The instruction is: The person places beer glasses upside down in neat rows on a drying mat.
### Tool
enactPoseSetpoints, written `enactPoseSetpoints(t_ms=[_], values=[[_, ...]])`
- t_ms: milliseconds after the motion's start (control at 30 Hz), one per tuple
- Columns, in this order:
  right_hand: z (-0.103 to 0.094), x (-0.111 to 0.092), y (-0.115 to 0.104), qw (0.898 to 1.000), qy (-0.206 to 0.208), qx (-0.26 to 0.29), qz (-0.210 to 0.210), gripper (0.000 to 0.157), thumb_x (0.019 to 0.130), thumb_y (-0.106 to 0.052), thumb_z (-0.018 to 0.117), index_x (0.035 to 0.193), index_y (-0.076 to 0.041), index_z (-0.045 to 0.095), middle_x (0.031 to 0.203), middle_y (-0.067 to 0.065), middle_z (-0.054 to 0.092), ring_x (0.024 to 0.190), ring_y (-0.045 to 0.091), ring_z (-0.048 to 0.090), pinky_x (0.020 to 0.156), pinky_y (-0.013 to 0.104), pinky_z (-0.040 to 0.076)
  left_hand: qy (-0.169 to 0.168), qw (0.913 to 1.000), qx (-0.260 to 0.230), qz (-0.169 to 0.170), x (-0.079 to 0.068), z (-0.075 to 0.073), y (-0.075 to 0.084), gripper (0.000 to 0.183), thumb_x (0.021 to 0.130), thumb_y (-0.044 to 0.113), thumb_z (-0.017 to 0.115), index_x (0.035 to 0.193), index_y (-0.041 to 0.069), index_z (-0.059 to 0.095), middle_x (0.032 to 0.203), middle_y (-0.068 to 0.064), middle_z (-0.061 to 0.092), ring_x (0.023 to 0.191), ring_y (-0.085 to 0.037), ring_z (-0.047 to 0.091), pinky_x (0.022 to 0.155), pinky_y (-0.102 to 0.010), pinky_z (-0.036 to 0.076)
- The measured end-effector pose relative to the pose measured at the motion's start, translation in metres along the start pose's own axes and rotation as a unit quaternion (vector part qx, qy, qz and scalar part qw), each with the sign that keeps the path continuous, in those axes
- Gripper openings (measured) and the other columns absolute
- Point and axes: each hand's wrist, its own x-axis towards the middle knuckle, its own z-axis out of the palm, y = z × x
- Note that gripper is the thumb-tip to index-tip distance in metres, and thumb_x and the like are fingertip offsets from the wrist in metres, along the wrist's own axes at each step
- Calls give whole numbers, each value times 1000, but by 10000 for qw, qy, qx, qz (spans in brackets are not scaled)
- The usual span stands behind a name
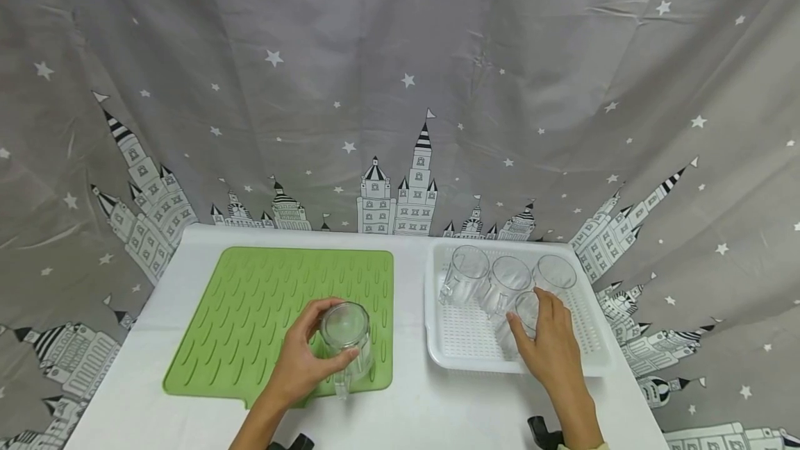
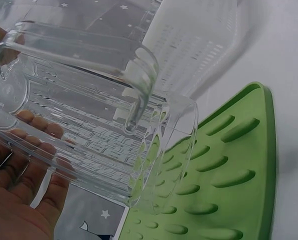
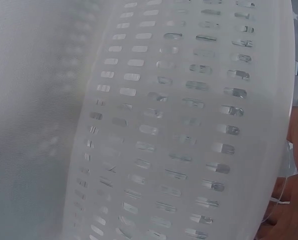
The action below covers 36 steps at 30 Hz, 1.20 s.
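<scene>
My left hand [image 1: 305,358] grips a clear glass mug [image 1: 347,339] near its base, thumb on the near side and fingers on the far side. The mug is upside down at the front right of the green drying mat [image 1: 275,311], its handle towards me. The left wrist view shows the mug's rim close to the mat; whether they touch I cannot tell. Inside the white basket [image 1: 465,358], my right hand [image 1: 553,342] holds another glass mug [image 1: 526,310] by its upper part, between thumb and fingers. The basket wall [image 3: 189,120] hides most of that hand in the right wrist view.
Three more glass mugs, a left one [image 1: 469,273], a middle one [image 1: 507,283] and a right one [image 1: 556,273], stand at the basket's back. A strip of white tabletop [image 1: 409,339] separates mat and basket. A grey curtain [image 1: 400,33] hangs behind the table.
</scene>
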Motion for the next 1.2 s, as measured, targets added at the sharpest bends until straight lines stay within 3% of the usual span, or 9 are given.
enactPoseSetpoints(t_ms=[67,267,500,733,967,1200], values=[[0,0,0,10000,0,-9,2,75,101,-33,74,155,8,43,155,33,47,143,49,44,107,69,50,-5,10000,20,10,0,-1,-2,77,78,12,96,145,22,60,139,3,66,121,-3,64,113,-40,50],[2,0,2,10000,-43,-15,43,75,102,-34,74,156,7,42,157,33,46,145,49,43,108,70,50,65,9999,132,7,3,-12,-10,77,80,11,95,147,21,58,140,1,65,122,0,61,113,-22,45],[2,0,-1,10000,-59,10,79,75,101,-33,74,156,7,43,158,33,45,146,50,43,110,71,49,228,9979,562,-228,7,-43,-21,79,83,15,94,151,21,56,142,1,63,120,6,57,109,-23,44],[1,0,-1,10000,-45,32,11,75,101,-33,75,155,7,43,157,33,46,146,50,43,111,70,48,555,9937,961,-151,8,-77,-29,80,82,12,95,151,15,56,139,-2,62,115,10,55,101,-9,40],[0,0,-1,10000,16,3,-4,75,101,-32,75,155,8,43,156,33,47,146,50,43,111,70,48,691,9917,1087,-45,18,-105,-36,80,81,10,95,151,11,56,137,13,58,117,12,54,101,1,38],[0,1,2,10000,4,11,6,74,101,-33,74,155,7,44,156,33,47,147,50,43,112,71,48,668,9925,1022,5,36,-130,-42,79,84,5,91,153,9,53,135,26,54,116,12,57,96,0,45]])
